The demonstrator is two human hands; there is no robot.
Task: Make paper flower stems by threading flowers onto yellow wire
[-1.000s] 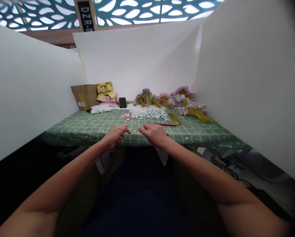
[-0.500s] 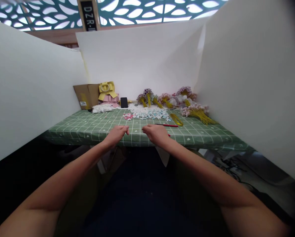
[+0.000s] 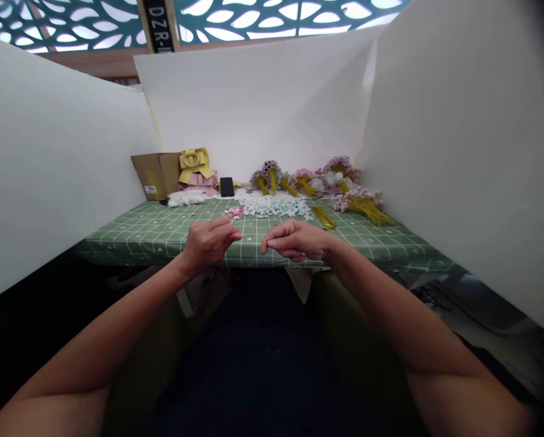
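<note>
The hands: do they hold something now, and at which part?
It cannot be told. The left hand and right hand have pinched fingertips, but nothing shows between them.

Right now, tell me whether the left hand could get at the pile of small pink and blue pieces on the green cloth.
Probably yes. The left hand hovers at the near edge of the green cloth, fingers curled, and the pile of small pieces lies further back, slightly right. Only bare cloth lies between them; the right hand sits off to the side.

Craft workstation, white partition boards (image 3: 272,103), green checked tablecloth (image 3: 163,233), flower bundles (image 3: 317,182), paper blossoms (image 3: 272,208)
</note>
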